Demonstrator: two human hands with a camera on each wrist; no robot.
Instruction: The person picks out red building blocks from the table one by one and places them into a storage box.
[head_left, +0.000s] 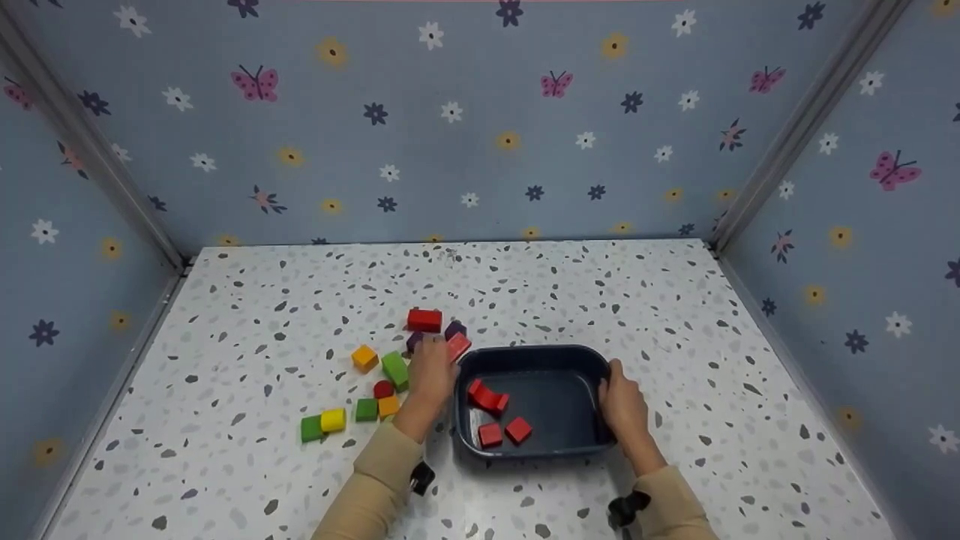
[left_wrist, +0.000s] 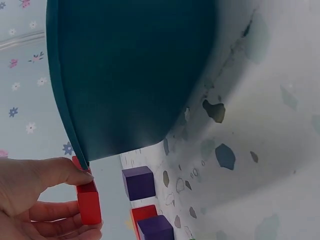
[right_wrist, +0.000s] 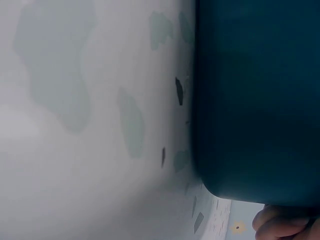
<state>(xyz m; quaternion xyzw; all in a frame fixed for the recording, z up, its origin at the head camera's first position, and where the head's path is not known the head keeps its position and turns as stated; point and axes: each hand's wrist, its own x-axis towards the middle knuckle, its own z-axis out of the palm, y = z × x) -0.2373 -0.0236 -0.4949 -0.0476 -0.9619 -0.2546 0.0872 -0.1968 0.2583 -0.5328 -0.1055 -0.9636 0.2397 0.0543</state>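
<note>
My left hand (head_left: 433, 375) pinches a red block (left_wrist: 89, 200) between thumb and fingers, at the left rim of a dark blue bin (head_left: 555, 442). Three red pieces lie inside the bin at its left: a curved red block (head_left: 487, 397) and two small red cubes (head_left: 518, 430). My right hand (head_left: 624, 401) grips the bin's right rim; in the right wrist view only some of its fingers (right_wrist: 280, 225) show. Just beyond the left hand are a long red block (head_left: 424, 320) and two purple blocks (left_wrist: 139, 183), one partly hidden in the head view.
Left of the bin lie a green block (head_left: 395, 370), an orange cube (head_left: 365, 358), a red round piece (head_left: 383, 388), a yellow cylinder (head_left: 333, 420) and several other blocks. Flowered panels (head_left: 450, 150) border the speckled table (head_left: 600, 285) at the back and sides.
</note>
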